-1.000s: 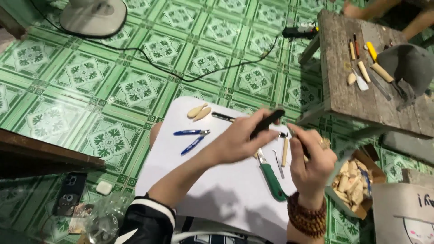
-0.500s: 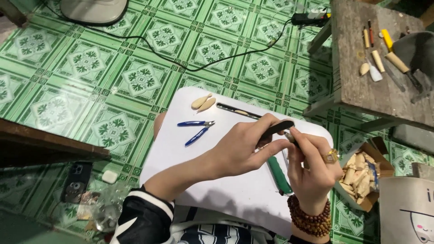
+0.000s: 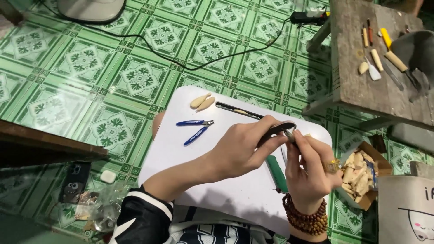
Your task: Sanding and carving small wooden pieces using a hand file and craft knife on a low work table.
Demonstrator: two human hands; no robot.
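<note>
The left hand [image 3: 242, 147] is closed around a dark, slim-handled tool [image 3: 278, 130], holding it over the right half of a white rounded-corner lap board [image 3: 212, 190] that rests on the person's knees. The tool's tip points toward the right hand [image 3: 309, 165], whose fingertips [image 3: 298, 138] pinch a small object right at that tip; the object is too small and too covered to name, though it looks like a bit of metal or pale wood. A brown wooden bead bracelet [image 3: 305, 217] circles the right wrist.

On the board, a green-handled tool [image 3: 276, 174] lies under the hands near the right edge. A pair of blue-handled cutting pliers [image 3: 195, 127] lies toward the left side, well apart from both hands. Two pale carved wooden pieces [image 3: 202, 102] sit touching each other at the far left corner, and a long dark narrow tool [image 3: 237, 110] lies along the far edge just beside them.

The board sits over a green patterned tile floor [image 3: 90, 68]. To its right, on the floor, a small open cardboard box of pale wood pieces [image 3: 359, 171] stands near the right hand. Farther away, a rough wooden bench [image 3: 366, 68] carries several wooden-handled tools.
</note>
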